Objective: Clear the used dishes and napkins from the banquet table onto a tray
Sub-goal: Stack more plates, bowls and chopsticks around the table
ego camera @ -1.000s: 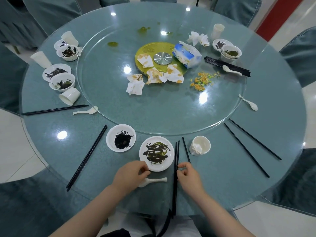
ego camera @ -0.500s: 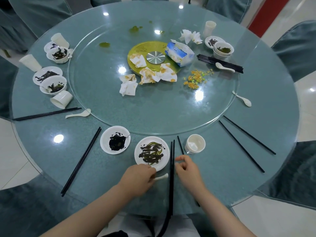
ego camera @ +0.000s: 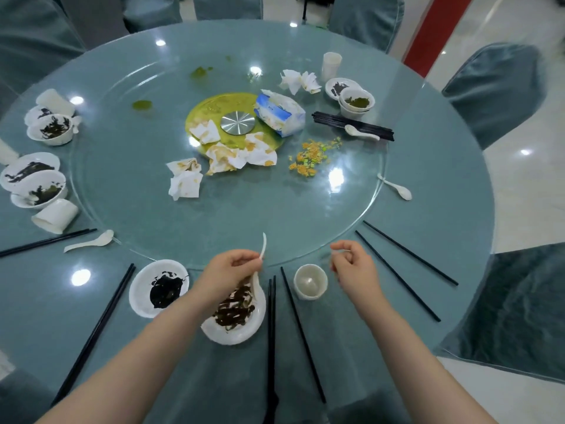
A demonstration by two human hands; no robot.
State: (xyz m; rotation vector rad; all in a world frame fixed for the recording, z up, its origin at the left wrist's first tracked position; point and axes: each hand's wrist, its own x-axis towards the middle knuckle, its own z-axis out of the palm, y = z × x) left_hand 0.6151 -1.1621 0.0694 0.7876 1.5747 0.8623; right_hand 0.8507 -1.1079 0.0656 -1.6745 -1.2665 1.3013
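My left hand (ego camera: 229, 270) pinches a white spoon (ego camera: 263, 247), handle up, its bowl tipped over a white plate (ego camera: 244, 333) smeared with dark leftovers at the table's near edge. My right hand (ego camera: 351, 264) hovers above the table with curled fingers and nothing visible in them, just right of a small white cup (ego camera: 310, 281). A pair of black chopsticks (ego camera: 271, 332) and a single chopstick (ego camera: 302, 332) lie between plate and cup. A second dirty plate (ego camera: 143, 301) sits to the left. Crumpled stained napkins (ego camera: 185, 185) lie on the glass turntable (ego camera: 214, 221).
Stacked dirty bowls (ego camera: 39, 191), a tipped cup (ego camera: 55, 215), a spoon (ego camera: 91, 240) and chopsticks (ego camera: 94, 328) line the left rim. More chopsticks (ego camera: 397, 270), a spoon (ego camera: 397, 189), bowls (ego camera: 356, 102) and a tissue pack (ego camera: 279, 113) lie right and centre. Covered chairs ring the table.
My left hand has lifted the white spoon off the table and brought it over the plate. My right hand has left the chopsticks and risen to the right of the cup.
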